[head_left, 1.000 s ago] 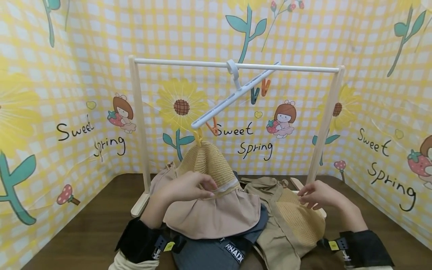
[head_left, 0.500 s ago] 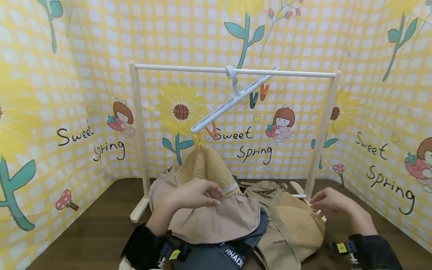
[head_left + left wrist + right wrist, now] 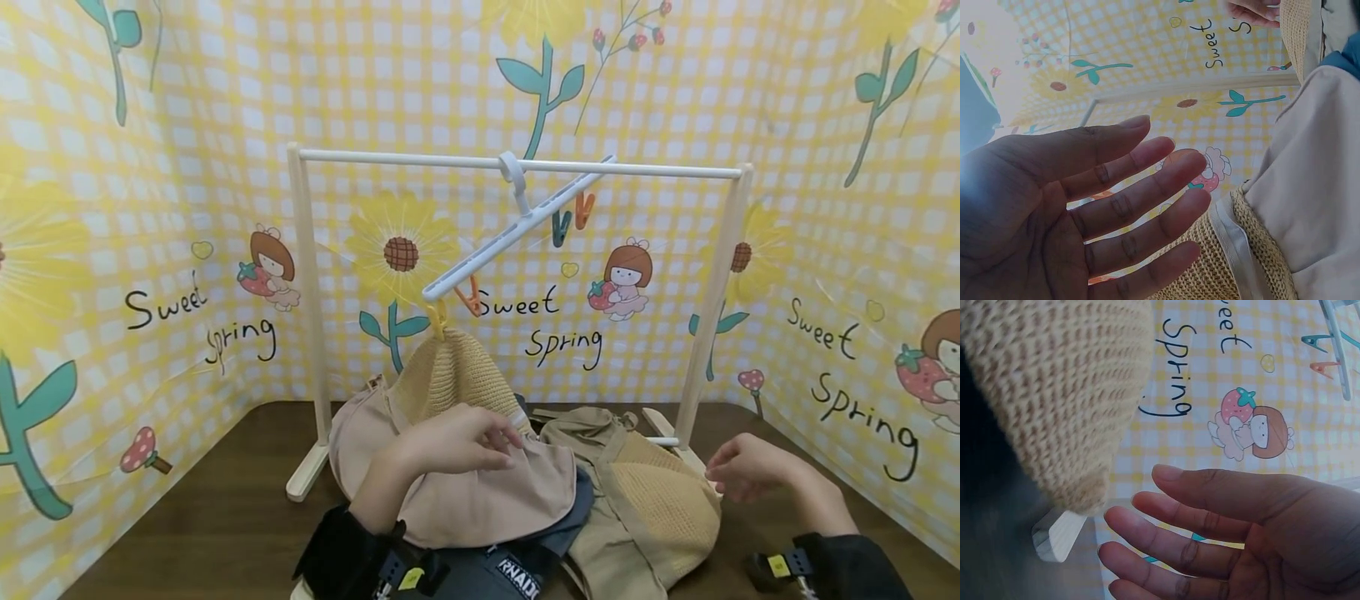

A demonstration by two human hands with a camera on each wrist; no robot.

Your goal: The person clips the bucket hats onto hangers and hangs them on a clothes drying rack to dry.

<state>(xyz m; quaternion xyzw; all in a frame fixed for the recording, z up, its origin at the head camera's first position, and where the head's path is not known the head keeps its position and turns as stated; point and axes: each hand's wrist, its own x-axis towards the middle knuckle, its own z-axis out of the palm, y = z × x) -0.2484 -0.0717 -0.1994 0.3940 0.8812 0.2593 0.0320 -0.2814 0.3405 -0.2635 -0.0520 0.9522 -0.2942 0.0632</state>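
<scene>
A straw sun hat [image 3: 480,375] with a pinkish-beige fabric brim hangs by its crown from a yellow clip [image 3: 438,318] at the low left end of a tilted pale-blue hanger [image 3: 517,227]. My left hand [image 3: 457,442] hovers in front of this hat, fingers loosely bent and holding nothing; the left wrist view shows its bare palm. On the right, my right hand [image 3: 757,471] is beside a second straw hat [image 3: 660,492] with a khaki brim lying on the table. In the right wrist view its relaxed fingers are near that hat's tip and hold nothing.
The hanger hooks over the white rod of a wooden rack [image 3: 311,292]. An orange clip [image 3: 468,296], a green clip [image 3: 561,228] and another orange clip [image 3: 584,210] hang from it. A dark grey cap [image 3: 480,571] lies under the hats on the brown table [image 3: 195,500].
My left hand has shifted right across the hanging hat. My right hand has drawn away to the right from the khaki-brimmed hat. The view has tipped up slightly.
</scene>
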